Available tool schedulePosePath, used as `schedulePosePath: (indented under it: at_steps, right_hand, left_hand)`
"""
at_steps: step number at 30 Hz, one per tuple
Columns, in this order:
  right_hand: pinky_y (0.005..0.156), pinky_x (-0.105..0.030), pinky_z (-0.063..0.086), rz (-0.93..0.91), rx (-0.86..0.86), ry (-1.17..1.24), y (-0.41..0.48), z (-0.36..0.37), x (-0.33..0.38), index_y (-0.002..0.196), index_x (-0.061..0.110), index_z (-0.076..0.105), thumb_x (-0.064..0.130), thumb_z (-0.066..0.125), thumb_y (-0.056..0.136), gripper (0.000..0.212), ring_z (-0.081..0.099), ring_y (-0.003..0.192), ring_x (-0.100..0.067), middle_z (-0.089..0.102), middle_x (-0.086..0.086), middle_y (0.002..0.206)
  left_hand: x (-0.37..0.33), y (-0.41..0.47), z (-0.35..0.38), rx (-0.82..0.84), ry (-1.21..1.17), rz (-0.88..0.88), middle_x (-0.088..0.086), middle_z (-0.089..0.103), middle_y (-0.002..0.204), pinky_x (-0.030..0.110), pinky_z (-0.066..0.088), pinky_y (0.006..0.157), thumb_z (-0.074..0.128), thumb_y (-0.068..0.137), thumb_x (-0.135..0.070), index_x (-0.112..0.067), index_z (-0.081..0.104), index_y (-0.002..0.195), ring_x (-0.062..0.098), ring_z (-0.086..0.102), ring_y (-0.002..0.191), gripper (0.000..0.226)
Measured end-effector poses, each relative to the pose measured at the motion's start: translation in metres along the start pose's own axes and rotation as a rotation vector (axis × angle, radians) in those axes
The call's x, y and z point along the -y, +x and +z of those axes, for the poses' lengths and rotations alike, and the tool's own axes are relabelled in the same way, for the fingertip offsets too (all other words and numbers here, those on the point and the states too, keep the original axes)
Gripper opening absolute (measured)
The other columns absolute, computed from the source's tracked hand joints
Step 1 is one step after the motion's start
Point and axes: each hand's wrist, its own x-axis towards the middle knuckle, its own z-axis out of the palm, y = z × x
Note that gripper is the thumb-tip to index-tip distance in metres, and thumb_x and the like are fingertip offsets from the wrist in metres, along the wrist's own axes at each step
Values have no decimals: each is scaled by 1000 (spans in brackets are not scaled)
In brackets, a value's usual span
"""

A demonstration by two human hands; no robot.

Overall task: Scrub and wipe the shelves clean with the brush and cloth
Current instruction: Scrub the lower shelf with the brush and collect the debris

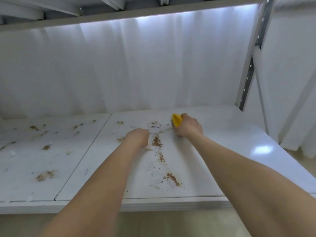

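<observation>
A white shelf [222, 151] lies in front of me, spotted with brown crumbs [156, 142] and pale smears. My right hand [188, 127] grips a yellow brush [177, 120] at the back of the shelf, its bristles down on the surface. My left hand [137, 136] is curled into a fist just left of the crumb trail, and a small bit of white cloth [148, 148] shows under it. Most of the cloth is hidden by the hand.
A white curtain [136, 65] hangs behind the shelf. The upper shelf [119, 14] runs overhead. A grey perforated metal upright [251, 65] stands at the right rear. A seam [85, 154] divides the shelf into two boards. More brown patches [45, 175] dot the left board.
</observation>
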Motion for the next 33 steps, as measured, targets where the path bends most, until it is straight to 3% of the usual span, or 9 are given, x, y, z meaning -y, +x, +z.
schedulePosePath:
  at_steps: [4, 7, 11, 14, 19, 21, 24, 28, 33]
  right_hand:
    - [80, -36, 40, 195, -65, -6, 26, -24, -34, 135, 18, 40, 22, 51, 93, 44, 51, 115, -35, 46, -17, 128]
    - [81, -38, 41, 228, -28, -31, 39, -19, -39, 132, 13, 43, 22, 51, 93, 41, 50, 117, -34, 43, -17, 131]
    - [80, -37, 41, 135, -16, -118, 44, -4, -21, 132, 14, 44, 23, 46, 95, 38, 50, 117, -33, 44, -15, 131]
    - [77, -35, 38, 51, 17, -180, 37, 12, 2, 134, 17, 43, 20, 45, 95, 39, 51, 117, -32, 44, -13, 131]
    - [76, -33, 42, -122, 141, -142, 22, 31, 29, 134, 20, 44, 13, 53, 89, 47, 53, 113, -28, 50, -8, 131]
    - [82, -34, 45, -119, 130, -35, 24, 21, 21, 138, 21, 41, 21, 54, 90, 50, 52, 117, -30, 50, -8, 133]
    - [87, -36, 43, 0, -23, 19, 36, -5, -7, 135, 22, 42, 36, 48, 96, 42, 52, 117, -35, 50, -14, 130]
    - [93, -40, 44, 214, -97, -82, 54, -29, -43, 131, 12, 46, 25, 45, 96, 37, 49, 120, -37, 46, -19, 132]
    - [91, -38, 44, 69, 14, -141, 44, -3, -16, 133, 13, 44, 17, 50, 94, 40, 50, 120, -35, 45, -16, 133]
  left_hand:
    - [-10, 14, 12, -14, 13, 15, 1, 50, 75, 28, 45, 67, 46, 90, -2, -3, 57, 109, 17, 51, 69, 21]
    - [-16, 22, 13, -29, 29, 45, 1, 53, 77, 29, 47, 71, 50, 90, -4, -4, 58, 104, 22, 56, 80, 16]
    - [-23, 31, 18, -52, 70, 66, 4, 56, 92, 29, 47, 71, 47, 88, 1, -6, 57, 108, 22, 56, 85, 24]
    - [-24, 34, 20, -55, 77, 72, 3, 53, 86, 27, 45, 68, 49, 88, 1, -6, 58, 108, 21, 55, 83, 23]
    - [-24, 28, 18, -96, 85, 78, 12, 59, 119, 31, 47, 83, 49, 89, -5, -3, 55, 116, 27, 56, 111, 28]
    - [-23, 25, 17, -90, 79, 79, 12, 60, 117, 31, 47, 81, 48, 89, -4, -2, 56, 113, 27, 58, 107, 25]
    - [-21, 24, 16, -71, 65, 83, 10, 62, 112, 30, 48, 79, 50, 89, -3, -2, 56, 111, 24, 60, 103, 22]
    - [-17, 24, 14, -43, 45, 91, 9, 61, 110, 29, 47, 76, 53, 89, -6, -4, 54, 109, 23, 60, 99, 20]
    - [-12, 25, 14, -37, 13, 92, 8, 59, 108, 27, 43, 73, 51, 90, -6, -4, 52, 114, 22, 56, 93, 24]
